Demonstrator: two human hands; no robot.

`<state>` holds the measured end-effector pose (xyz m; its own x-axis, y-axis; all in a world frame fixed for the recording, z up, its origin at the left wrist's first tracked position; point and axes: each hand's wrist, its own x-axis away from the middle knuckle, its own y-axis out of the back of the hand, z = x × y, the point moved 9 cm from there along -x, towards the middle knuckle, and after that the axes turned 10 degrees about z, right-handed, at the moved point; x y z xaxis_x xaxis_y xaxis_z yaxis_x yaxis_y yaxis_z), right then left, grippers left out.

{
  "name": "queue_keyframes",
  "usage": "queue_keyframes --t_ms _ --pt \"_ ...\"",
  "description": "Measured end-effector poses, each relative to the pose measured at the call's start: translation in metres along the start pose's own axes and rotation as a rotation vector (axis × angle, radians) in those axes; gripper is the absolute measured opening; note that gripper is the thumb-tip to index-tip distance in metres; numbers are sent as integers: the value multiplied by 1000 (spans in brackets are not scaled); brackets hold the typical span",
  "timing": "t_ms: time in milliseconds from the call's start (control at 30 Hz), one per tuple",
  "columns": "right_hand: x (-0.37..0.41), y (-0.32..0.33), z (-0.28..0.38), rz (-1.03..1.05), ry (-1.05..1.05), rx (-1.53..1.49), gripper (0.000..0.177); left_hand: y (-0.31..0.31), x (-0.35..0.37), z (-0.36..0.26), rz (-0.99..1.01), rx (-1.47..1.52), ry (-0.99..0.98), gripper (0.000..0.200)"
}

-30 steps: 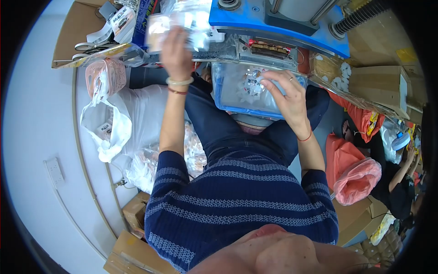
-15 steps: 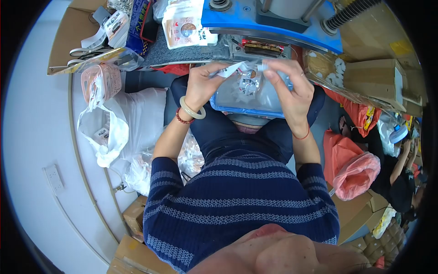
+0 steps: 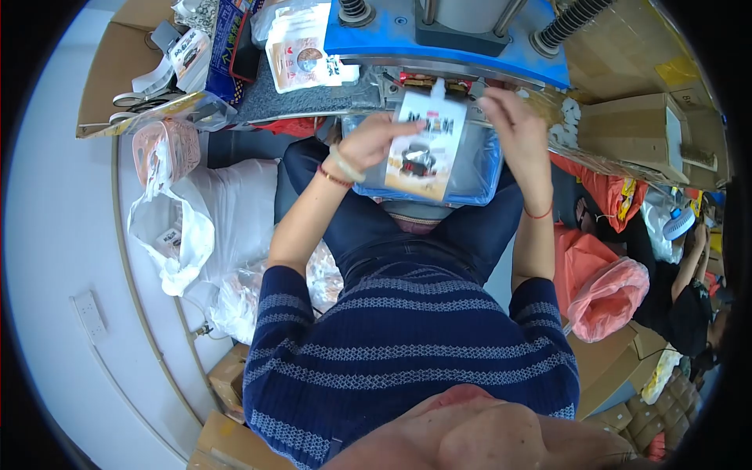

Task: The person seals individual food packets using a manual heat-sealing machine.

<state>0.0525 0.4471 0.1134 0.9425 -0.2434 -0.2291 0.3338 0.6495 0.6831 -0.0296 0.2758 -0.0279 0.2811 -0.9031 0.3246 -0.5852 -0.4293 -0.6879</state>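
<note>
My left hand [image 3: 370, 144] pinches the left edge of a flat white printed card [image 3: 427, 149] with a food picture and a small white tab at its top. The card is held above a blue-rimmed tray [image 3: 483, 193], covering part of it. To the right of the card, my right hand [image 3: 513, 121] is raised with its fingers slightly curled and apart, a little blurred, and nothing shows in it. Beyond the tray, under the blue press [image 3: 446, 56], lies a metal die with red parts [image 3: 439, 81].
A stack of printed cards [image 3: 301, 59] lies on the grey bench at upper left, near scissors [image 3: 141, 99]. A pink basket [image 3: 166, 149] and white bag [image 3: 176, 235] stand at left. Cardboard boxes [image 3: 627, 145] and a red bag [image 3: 607, 301] are at right, with another person [image 3: 689, 313] beyond.
The card, earlier seen edge-on between both hands, now faces up in my left hand. My right hand has moved off it, up and to the right. The view has shifted slightly.
</note>
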Motion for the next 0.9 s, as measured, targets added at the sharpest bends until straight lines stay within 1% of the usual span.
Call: queue_keyframes --t_ms 33,100,133,167,200,233,267,300,367,400,467,500,533,567,633,667,700,733,800,900 --pt "6 3 -3 4 -8 1 24 7 -10 -3 4 27 0 27" --pt "16 25 -15 -113 -174 345 25 10 -24 -9 -9 85 7 28" --pt "14 27 -24 -69 -233 442 24 11 -27 -9 -24 91 -10 27" --pt "8 31 -37 -73 -232 442 24 13 -29 -6 -44 98 -26 26" --pt "-3 27 -56 -43 -177 496 25 16 -32 -5 -58 64 -61 23" --pt "-11 19 -80 -10 -126 547 27 18 -33 -1 -37 29 -52 25" --pt "-18 8 -105 -56 52 478 35 19 -32 1 -14 -8 -45 26" --pt "-14 10 -104 -61 57 473 35 19 -26 -2 -15 -116 -35 25" --pt "-20 9 -131 78 -260 446 40 42 -4 -28 -185 -442 -77 22" --pt "-21 7 -133 86 -254 437 40 45 13 -64 -217 -649 -286 23" --pt "-10 16 -152 -7 -405 373 33 84 49 -123 -658 -1045 -603 29" --pt "-6 22 -148 -106 -248 299 28 87 54 -134 -629 -1357 -650 42" --pt "0 23 -151 -108 -244 297 28 87 55 -134 -585 -1674 -701 56" --pt "8 28 -149 -153 -208 298 27 88 61 -106 -521 -1883 -791 67" --pt "16 39 -144 -203 -175 299 26 73 71 -67 -493 -2067 -529 66" --pt "19 41 -152 -143 -316 292 26 75 78 -62 -555 -2074 -545 57" --pt "26 40 -163 -75 -458 285 27 81 79 -62 -550 -2070 -540 57" --pt "29 37 -165 -67 -460 290 27 81 82 -68 -545 -2042 -587 52" --pt "22 36 -165 -70 -391 373 27 75 85 -73 -579 -2006 -675 44" --pt "21 38 -158 -94 -397 355 29 80 81 -78 -588 -1933 -700 43"
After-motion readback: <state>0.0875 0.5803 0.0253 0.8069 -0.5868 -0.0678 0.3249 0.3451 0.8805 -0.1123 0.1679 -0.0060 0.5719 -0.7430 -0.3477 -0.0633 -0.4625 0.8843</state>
